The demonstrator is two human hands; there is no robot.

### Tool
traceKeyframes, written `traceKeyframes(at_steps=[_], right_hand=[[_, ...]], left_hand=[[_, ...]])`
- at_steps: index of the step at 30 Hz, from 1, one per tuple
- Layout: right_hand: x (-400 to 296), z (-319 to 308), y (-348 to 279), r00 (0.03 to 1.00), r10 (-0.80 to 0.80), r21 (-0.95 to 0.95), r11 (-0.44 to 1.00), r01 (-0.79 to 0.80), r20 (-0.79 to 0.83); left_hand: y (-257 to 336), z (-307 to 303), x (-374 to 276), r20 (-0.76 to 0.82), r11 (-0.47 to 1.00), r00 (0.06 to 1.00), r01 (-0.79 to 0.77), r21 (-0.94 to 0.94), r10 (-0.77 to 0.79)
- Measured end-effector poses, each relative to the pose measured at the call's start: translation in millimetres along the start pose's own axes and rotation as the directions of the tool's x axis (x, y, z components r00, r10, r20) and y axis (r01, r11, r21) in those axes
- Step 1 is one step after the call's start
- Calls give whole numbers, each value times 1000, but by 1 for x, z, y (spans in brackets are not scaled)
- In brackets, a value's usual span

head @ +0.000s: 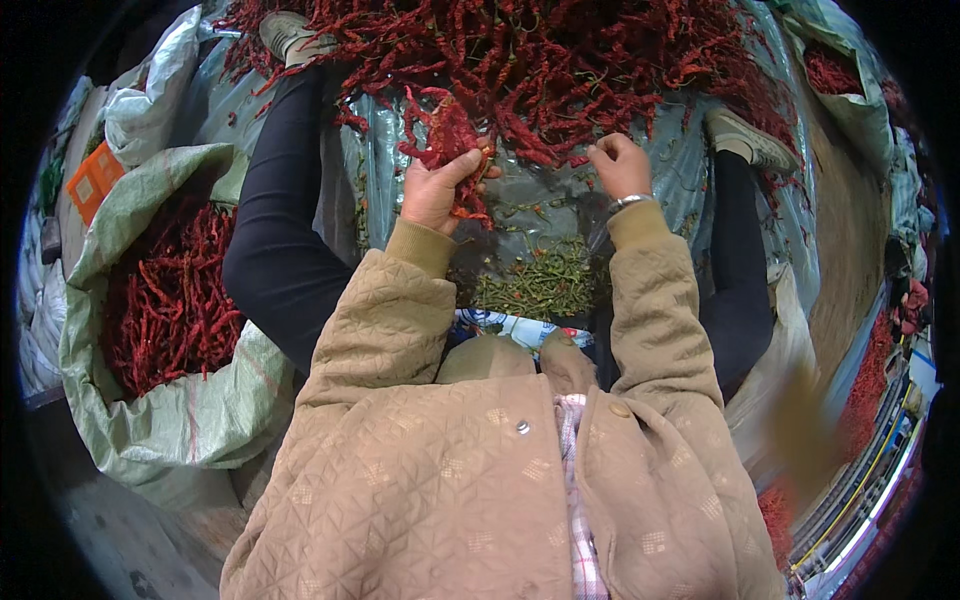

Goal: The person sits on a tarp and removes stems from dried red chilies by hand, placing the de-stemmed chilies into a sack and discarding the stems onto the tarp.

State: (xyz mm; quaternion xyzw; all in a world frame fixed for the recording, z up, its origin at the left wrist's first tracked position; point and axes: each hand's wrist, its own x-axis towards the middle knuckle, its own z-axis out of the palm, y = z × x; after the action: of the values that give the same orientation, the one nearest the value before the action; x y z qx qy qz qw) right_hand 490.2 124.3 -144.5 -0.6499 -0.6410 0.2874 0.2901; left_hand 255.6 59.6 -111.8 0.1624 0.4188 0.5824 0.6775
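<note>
In my left hand (435, 184) is a bunch of dried red chili peppers (444, 127), gripped between thumb and fingers, some hanging below the palm. My right hand (622, 163), with a metal bracelet at the wrist, has thumb and forefinger pinched at the end of a dried red chili pepper (574, 160) at the near edge of the heap. That large heap of dried red chilies (525, 60) spreads across clear plastic sheeting (382, 150). Between my legs lies a small pile of green chili stems (544, 279).
To the left stands an open woven sack (82, 330) holding red chilies (176, 300). Behind it are an orange box (94, 180) and a white sack (154, 112). Another open sack (862, 127) with chilies is at the upper right. My shoes (750, 139) border the heap.
</note>
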Motion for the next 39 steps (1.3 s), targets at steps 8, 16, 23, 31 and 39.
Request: traceKeyframes(at_steps=[8, 16, 23, 31, 39], right_hand=[[-29, -29, 39, 877, 358, 675, 563, -477, 321], [-48, -37, 7, 941, 125, 823, 459, -335, 314], [-75, 8, -6, 950, -282, -144, 954, 263, -134], [-46, -18, 95, 955, 153, -464, 886, -20, 253], [-28, 45, 47, 973, 103, -403, 915, -11, 206]], left_hand=[[-4, 40, -18, 109, 991, 994, 11, 130, -25], [-38, 82, -15, 287, 878, 950, -31, 477, -122], [-99, 54, -10, 18, 887, 930, 345, 308, -368], [44, 1, -47, 373, 112, 829, -454, 884, 418], [262, -224, -155, -167, -148, 759, 328, 933, 630]])
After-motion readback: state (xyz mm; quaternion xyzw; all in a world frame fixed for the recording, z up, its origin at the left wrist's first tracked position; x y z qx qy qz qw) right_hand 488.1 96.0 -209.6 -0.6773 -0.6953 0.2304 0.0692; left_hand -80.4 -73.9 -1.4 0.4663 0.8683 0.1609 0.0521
